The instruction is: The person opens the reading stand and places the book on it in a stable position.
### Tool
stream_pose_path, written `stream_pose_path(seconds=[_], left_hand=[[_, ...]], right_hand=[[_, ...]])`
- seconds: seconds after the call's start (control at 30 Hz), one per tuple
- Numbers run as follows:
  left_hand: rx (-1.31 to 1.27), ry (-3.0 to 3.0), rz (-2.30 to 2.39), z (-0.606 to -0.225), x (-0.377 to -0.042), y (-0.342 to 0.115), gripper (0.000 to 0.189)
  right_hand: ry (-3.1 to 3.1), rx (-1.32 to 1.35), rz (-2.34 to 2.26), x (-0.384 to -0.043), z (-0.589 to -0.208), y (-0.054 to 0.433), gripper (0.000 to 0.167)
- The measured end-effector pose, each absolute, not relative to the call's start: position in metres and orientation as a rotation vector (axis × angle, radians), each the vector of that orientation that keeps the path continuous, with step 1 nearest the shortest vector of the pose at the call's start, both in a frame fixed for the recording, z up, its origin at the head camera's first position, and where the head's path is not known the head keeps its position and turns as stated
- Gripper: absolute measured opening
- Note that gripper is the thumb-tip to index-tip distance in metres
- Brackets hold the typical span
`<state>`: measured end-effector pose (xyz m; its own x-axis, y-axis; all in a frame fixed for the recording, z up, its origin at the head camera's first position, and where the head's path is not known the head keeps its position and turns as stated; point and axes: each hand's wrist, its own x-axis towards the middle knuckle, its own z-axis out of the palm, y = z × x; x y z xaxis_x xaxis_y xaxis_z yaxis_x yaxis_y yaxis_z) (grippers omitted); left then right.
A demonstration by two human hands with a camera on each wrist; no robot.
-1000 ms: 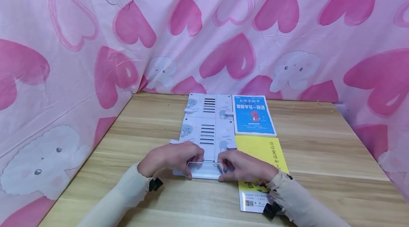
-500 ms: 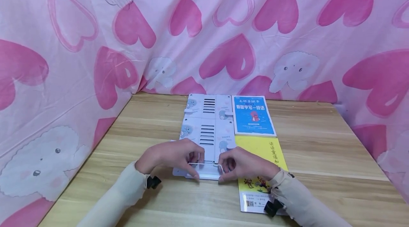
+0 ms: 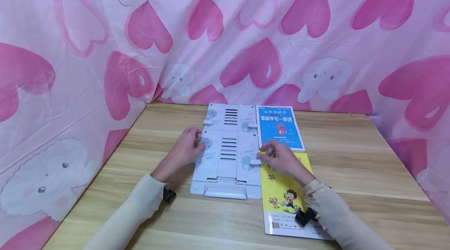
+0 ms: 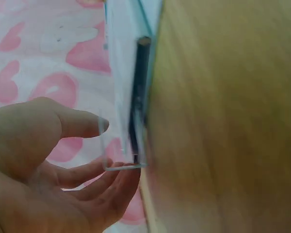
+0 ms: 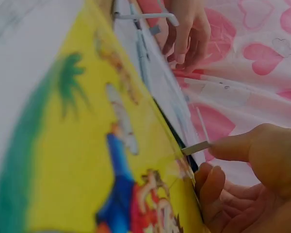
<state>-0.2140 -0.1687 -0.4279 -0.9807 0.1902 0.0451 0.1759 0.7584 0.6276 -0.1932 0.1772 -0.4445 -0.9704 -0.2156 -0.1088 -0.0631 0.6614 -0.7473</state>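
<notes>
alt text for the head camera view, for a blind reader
A person's left hand and right hand flank a pale slotted panel on a wooden table; a blue book and a yellow book lie to its right, with pink heart-print cloth behind.

Smooth, plastic-looking stand (image 3: pixel 230 132), glossy paper book covers (image 3: pixel 279 187), smooth wood-grain tabletop (image 3: pixel 358 164), creased cloth backdrop (image 3: pixel 246 62).

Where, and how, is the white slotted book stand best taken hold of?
Probably by its two long side edges, since the book stand lies flat. The left hand can come from the left, where the edge borders wooden tabletop; the right hand better from above, because the yellow book lies close beside. I would avoid the wire bracket, which looks thin.
</notes>
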Motion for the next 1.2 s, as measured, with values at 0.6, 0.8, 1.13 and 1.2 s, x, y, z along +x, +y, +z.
stream_pose_path(seconds=[0.6, 0.8, 1.13, 1.2], left_hand=[[0.319, 2.720, 1.273, -0.426, -0.225, -0.187, 0.045], [0.347, 2.630, 1.526, -0.416, -0.227, -0.191, 0.034], [0.591, 2.527, 1.723, -0.411, -0.228, -0.198, 0.025], [0.646, 2.505, 1.751, -0.410, -0.228, -0.199, 0.025]], right_hand=[[2.467, -0.295, -1.369, -0.199, -0.446, 0.187, 0.035], [2.372, -0.441, -1.499, -0.206, -0.445, 0.198, 0.028], [2.190, -0.790, -1.560, -0.210, -0.436, 0.211, 0.016], [2.178, -0.841, -1.552, -0.210, -0.433, 0.212, 0.013]])
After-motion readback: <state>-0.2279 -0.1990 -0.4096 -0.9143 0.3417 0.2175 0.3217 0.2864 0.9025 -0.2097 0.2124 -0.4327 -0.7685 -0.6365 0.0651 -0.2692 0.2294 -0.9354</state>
